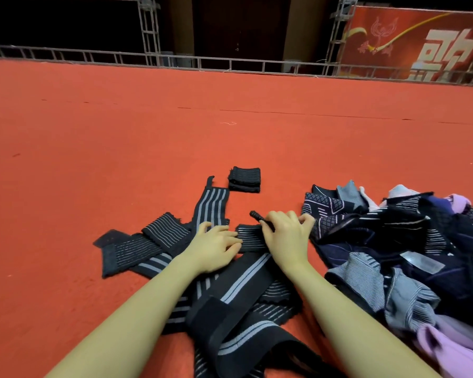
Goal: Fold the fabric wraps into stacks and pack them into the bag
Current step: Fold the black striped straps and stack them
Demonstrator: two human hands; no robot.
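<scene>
A black striped wrap (250, 237) lies on the red floor (120, 132) at lower centre, between both hands: left hand (215, 248) presses it with fairly straight fingers, right hand (286, 233) pinches its rolled end with curled fingers; a folded stack (244, 179) sits just above, a fabric heap (407, 241) at right

Black wrap (250, 237) with thin pale stripes lies flat on the red carpet, part folded, its far end rolled into a small tight tube. Folded stack (244, 179) of black wraps sits square, farther out, well apart. Loose black wraps (159, 241) with grey stripes sprawl unfolded, overlapping, left and near. Bag not identifiable.
</scene>
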